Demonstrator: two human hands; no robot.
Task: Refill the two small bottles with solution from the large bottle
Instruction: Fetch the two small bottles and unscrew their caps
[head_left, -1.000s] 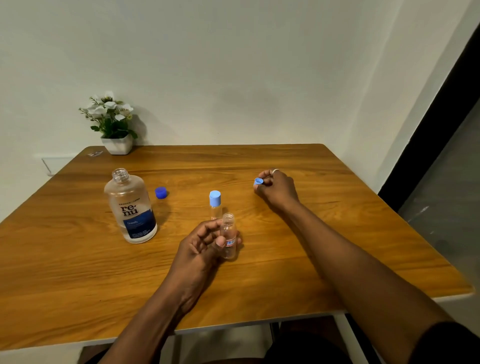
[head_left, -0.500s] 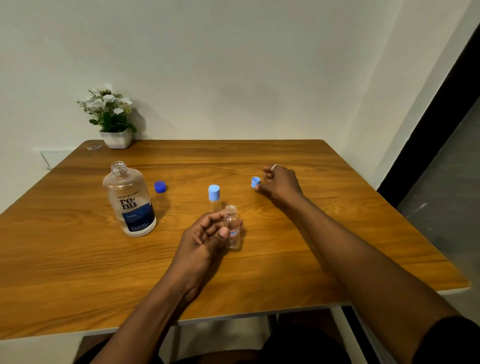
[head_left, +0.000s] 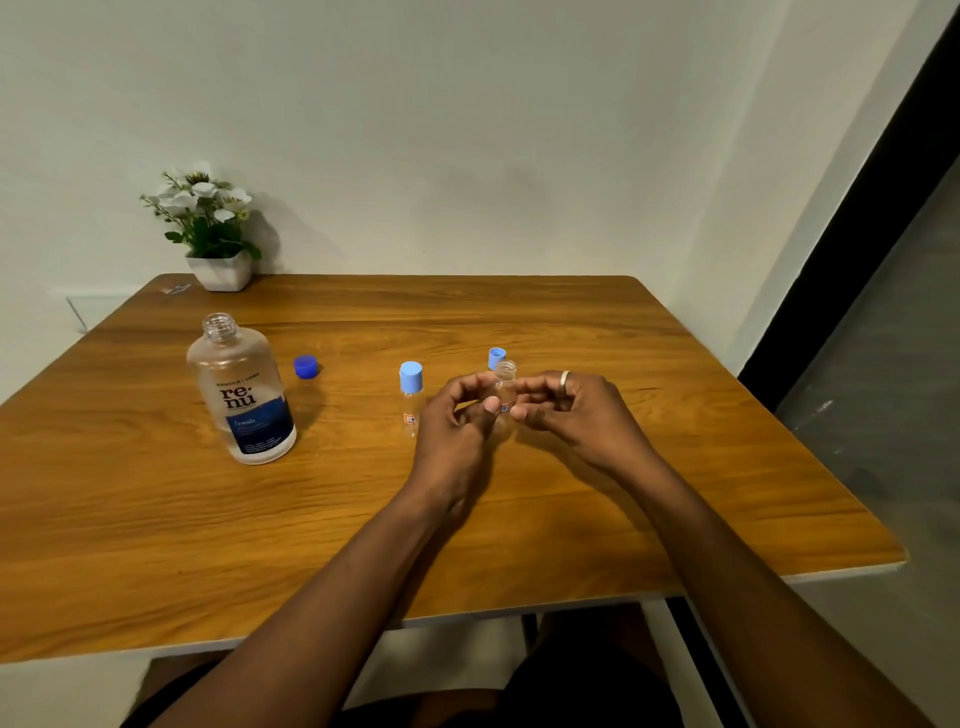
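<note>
Both hands' fingers (head_left: 488, 410) pinched the open small bottle (head_left: 505, 387) beside the capped one (head_left: 411, 397); a loose pinch could tip it.

On table (head_left: 675, 467): large bottle (head_left: 241, 395) at left, its cap (head_left: 305, 366) just to its right; capped small bottle (head_left: 411, 397) at centre; open small bottle (head_left: 505, 387) right of that, loose cap (head_left: 496, 358) just behind. Potted plant (head_left: 215, 244) at far left corner.

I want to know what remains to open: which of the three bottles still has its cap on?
The small bottle standing alone on the table, with the light blue cap; the other two are open.
</note>
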